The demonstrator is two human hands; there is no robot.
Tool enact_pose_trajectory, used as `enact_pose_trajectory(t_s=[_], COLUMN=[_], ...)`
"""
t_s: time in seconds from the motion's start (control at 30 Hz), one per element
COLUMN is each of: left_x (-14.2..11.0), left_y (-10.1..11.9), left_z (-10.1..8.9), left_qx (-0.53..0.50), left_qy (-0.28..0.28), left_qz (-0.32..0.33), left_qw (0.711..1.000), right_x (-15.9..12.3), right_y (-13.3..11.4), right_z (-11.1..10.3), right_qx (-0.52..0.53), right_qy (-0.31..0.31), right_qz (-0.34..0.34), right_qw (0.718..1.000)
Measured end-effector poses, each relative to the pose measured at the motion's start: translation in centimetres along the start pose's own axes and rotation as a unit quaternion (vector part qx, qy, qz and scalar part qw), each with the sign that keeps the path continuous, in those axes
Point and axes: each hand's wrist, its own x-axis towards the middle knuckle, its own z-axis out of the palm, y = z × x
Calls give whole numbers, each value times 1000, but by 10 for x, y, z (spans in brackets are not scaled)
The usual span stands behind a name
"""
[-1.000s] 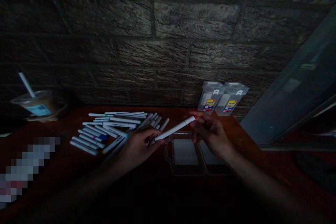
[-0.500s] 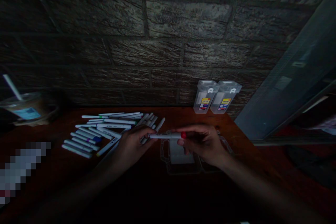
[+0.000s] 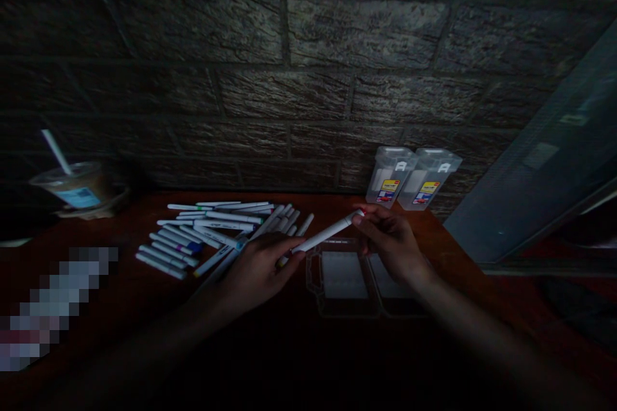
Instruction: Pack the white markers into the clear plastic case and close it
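A white marker (image 3: 325, 232) with a red end is held up between both hands, slanting up to the right. My left hand (image 3: 263, 266) pinches its lower end between thumb and fingers. At the upper, red end, my right hand (image 3: 388, 241) is closed on it. Beneath the marker and the right hand lies an opened clear plastic case (image 3: 344, 275), partly covered by that hand. A loose pile of white markers (image 3: 216, 225) with coloured ends spreads to the left, and my left hand hides some of them.
Two clear plastic cases (image 3: 391, 174) with yellow labels stand against the brick wall (image 3: 318, 90) at the back. A cup (image 3: 80, 186) with a straw sits in a holder at the far left. The wooden table's (image 3: 448, 244) right edge runs beside a grey metal frame (image 3: 530, 160).
The marker has tilted from level to slanting, its red end now higher. My right hand has risen and closed more around that end. The whole view has shifted slightly.
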Motion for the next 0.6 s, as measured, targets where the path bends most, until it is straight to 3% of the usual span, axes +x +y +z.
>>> enact_pose_trajectory(t_s=[0.23,0.6], left_x=[-2,-1], left_y=[5,10], left_z=[-4,-5], left_qx=[-88,-81], left_qy=[-26,-13], left_qz=[-53,-47], left_qw=[994,996], right_x=[0,-2], right_y=[-1,-6], right_z=[1,3], right_qx=[-13,44], right_qy=[-13,-50], right_qz=[6,20], right_qw=[1000,998])
